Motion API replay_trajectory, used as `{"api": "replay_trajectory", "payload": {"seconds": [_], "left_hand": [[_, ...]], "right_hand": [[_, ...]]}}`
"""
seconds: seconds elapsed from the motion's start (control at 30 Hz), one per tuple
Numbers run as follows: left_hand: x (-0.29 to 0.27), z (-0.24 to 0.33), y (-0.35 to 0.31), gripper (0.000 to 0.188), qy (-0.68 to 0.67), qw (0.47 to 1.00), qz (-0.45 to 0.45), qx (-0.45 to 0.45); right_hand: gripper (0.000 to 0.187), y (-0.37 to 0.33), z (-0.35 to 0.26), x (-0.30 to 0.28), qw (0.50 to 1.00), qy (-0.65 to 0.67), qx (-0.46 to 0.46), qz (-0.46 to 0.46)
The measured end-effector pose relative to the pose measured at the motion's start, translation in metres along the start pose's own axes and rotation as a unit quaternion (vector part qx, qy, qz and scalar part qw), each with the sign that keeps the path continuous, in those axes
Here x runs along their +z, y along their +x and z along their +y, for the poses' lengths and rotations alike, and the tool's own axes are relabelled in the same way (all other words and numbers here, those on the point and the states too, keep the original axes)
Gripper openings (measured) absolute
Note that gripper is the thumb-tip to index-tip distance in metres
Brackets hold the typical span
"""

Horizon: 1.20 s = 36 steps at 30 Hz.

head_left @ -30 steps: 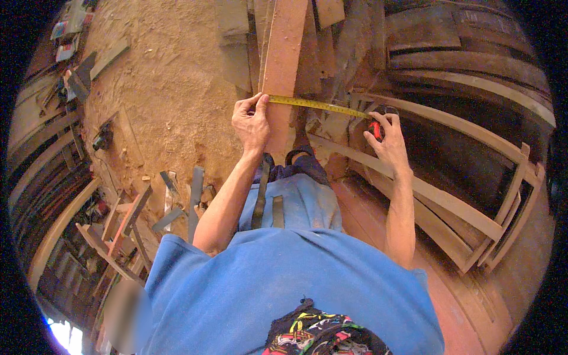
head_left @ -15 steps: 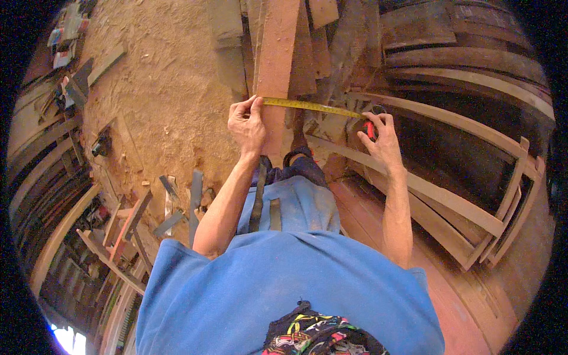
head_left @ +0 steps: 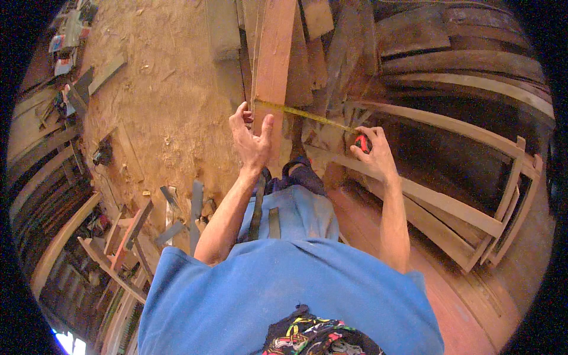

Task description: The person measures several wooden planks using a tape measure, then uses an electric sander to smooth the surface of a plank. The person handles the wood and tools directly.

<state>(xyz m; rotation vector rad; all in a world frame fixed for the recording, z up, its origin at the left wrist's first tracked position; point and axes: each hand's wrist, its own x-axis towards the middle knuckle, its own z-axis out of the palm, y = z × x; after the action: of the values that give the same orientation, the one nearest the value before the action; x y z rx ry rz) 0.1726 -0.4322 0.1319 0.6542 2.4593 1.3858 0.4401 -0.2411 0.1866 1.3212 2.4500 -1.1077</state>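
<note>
A long reddish-brown plank [head_left: 273, 68] runs away from my body in the upper middle. Across it lies the yellow blade [head_left: 316, 118] of a tape measure, slanting down to the right. My right hand [head_left: 378, 155] is closed round the red and black tape measure case [head_left: 362, 142], out to the right of the plank. Next to the plank's left edge, my left hand [head_left: 251, 142] has its thumb raised and apart from its fingers. The fingers are bent by that edge, just below the blade's far end; whether they touch the wood I cannot tell.
Sawdust covers the floor [head_left: 171, 77] on the left. Wooden frames [head_left: 438, 198] lean at the right, with stacked boards [head_left: 461, 59] behind them. More timber pieces [head_left: 124, 248] stand at lower left. My sandalled foot [head_left: 296, 163] is beside the plank.
My left thumb has lifted off the tape's end and that hand has opened. My right hand has shifted a little left and nearer with the case, and the blade slants more.
</note>
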Motion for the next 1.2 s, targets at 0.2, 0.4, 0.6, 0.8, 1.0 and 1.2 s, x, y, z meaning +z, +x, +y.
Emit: {"api": "replay_trajectory", "payload": {"seconds": [0.2,0.4,0.6,0.8,1.0,1.2], "left_hand": [[0.001,0.02,-0.001,0.106,0.188,0.974,-0.109,0.062],[-0.005,0.019,0.0,0.101,0.134,0.981,-0.138,0.028],[-0.034,0.014,-0.002,0.099,-0.184,0.959,-0.209,-0.049],[-0.052,0.027,-0.016,0.099,-0.391,0.881,-0.222,-0.149],[-0.055,0.009,-0.013,0.098,-0.446,0.834,-0.216,-0.242],[-0.075,-0.012,-0.019,0.052,-0.559,0.701,-0.165,-0.411]], "right_hand": [[0.055,-0.004,0.003,0.003,0.997,0.061,0.023,0.047],[0.055,-0.007,0.012,0.009,0.993,0.077,0.022,0.084],[0.055,-0.003,0.016,0.015,0.993,0.074,0.024,0.094],[0.054,0.006,0.015,0.015,0.992,0.08,0.028,0.093],[0.054,0.006,0.007,0.016,0.992,0.094,0.022,0.079],[0.055,0.003,0.004,0.022,0.985,0.146,0.036,0.087]]}}
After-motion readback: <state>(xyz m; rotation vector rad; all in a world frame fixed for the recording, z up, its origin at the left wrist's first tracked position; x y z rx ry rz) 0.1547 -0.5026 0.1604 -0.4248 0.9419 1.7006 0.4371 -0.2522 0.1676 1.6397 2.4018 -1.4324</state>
